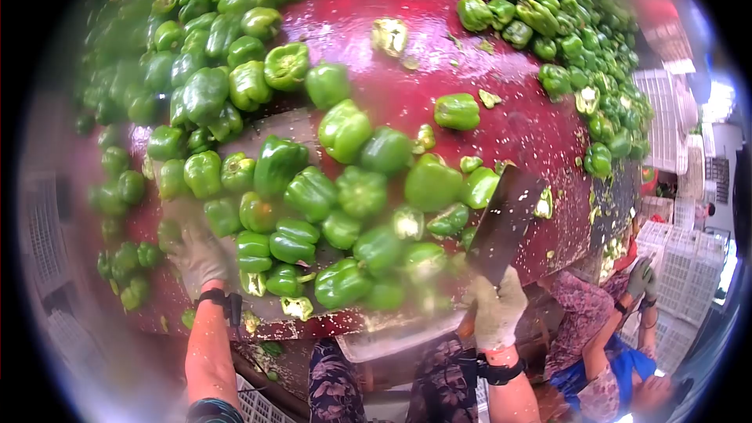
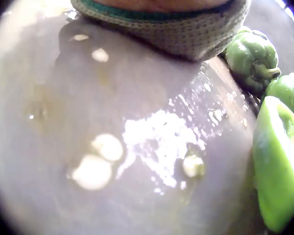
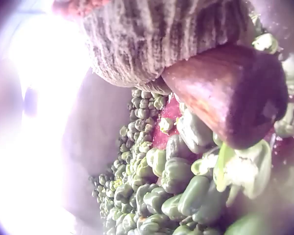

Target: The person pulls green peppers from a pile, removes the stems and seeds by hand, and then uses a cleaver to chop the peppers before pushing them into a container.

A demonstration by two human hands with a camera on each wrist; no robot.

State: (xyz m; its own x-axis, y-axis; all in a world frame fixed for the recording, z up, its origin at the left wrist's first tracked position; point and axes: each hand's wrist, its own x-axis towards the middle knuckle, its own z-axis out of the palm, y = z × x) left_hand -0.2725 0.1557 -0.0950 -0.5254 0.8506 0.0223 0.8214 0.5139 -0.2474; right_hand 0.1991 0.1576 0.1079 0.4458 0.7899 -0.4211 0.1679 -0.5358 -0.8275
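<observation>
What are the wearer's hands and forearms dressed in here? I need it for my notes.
The left hand wears a pale knit glove with a green cuff edge; the right hand wears a pale ribbed one. Each wrist has a dark strap. A dark, teal-toned sleeve shows only on the left.

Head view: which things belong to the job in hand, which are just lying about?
Likely part of the job:
right hand, holding the knife
left hand, near the peppers
whole green peppers
cut peppers
red table, under the peppers

Likely just lying about:
pepper scraps on the table
white crates at right
</observation>
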